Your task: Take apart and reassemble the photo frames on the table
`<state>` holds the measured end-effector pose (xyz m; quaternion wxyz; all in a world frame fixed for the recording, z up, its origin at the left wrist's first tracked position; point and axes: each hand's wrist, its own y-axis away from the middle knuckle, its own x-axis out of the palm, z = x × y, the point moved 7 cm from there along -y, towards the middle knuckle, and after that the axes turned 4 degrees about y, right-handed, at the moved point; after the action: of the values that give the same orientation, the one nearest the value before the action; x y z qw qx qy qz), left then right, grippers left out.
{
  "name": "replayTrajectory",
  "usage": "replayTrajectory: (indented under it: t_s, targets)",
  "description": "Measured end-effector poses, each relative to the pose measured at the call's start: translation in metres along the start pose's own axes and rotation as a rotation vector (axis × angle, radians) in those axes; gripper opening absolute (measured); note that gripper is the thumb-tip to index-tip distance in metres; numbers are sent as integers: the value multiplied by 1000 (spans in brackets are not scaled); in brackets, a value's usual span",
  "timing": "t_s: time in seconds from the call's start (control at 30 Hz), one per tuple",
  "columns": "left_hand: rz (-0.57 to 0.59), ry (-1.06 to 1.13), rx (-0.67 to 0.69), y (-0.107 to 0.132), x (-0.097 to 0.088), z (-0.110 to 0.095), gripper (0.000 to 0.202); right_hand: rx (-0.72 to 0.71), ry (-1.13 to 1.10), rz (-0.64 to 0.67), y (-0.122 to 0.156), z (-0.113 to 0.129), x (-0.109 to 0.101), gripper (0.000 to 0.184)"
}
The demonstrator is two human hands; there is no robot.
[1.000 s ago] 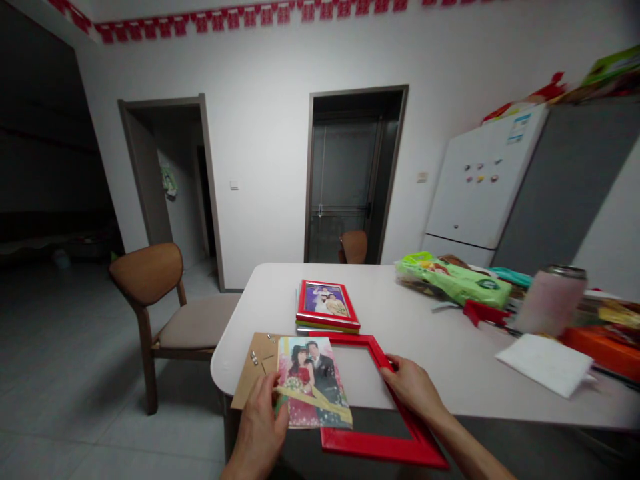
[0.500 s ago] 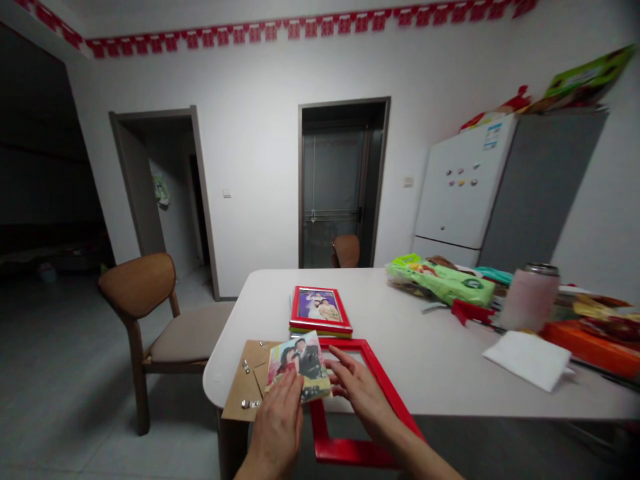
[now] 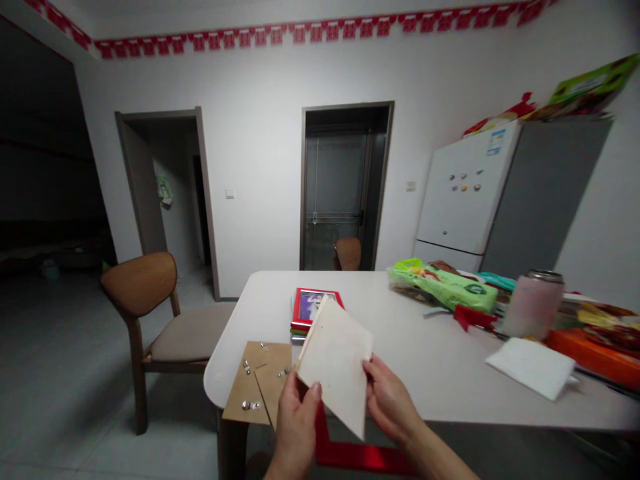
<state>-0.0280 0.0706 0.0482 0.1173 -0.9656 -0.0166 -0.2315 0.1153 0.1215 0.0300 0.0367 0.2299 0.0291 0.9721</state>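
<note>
A photo [image 3: 340, 360] is lifted and tilted over the table, its plain off-white back facing me. My left hand [image 3: 297, 423] grips its lower left edge, thumb on the near face. At its right edge, my right hand [image 3: 393, 403] closes on it with thumb and fingers. Beneath lies a large red picture frame [image 3: 363, 459], mostly hidden by the photo and my hands. Left of it, a brown backing board [image 3: 237, 383] with several metal clips rests at the table's corner. Behind the photo, a small red-framed picture [image 3: 303, 308] tops a stack, partly covered.
On the right of the white table [image 3: 430, 373] are a green packet [image 3: 450, 283], a pink jar [image 3: 534, 303], a white folded paper [image 3: 533, 367] and an orange box [image 3: 595, 353]. A wooden chair [image 3: 143, 283] stands to the left.
The photo has been raised and turned, so its blank back shows instead of the picture of a couple. My right hand has moved from beside it to gripping its right edge.
</note>
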Motion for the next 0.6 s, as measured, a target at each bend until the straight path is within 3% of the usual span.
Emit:
replayTrajectory:
  t_s: [0.1,0.23,0.37,0.6]
  targets:
    - [27,-162,-29,-1,-10,10,58,77,219,-9,-12,14,-32,38]
    - [162,-619,-51,5,-10,18,52,138,494,-19,-25,9,-59,45]
    - [326,-936,-90,15,0,29,58,82,648,-49,-34,-3,-60,48]
    - [516,-1167,-33,20,6,40,67,-109,1177,-52,-42,7,-59,42]
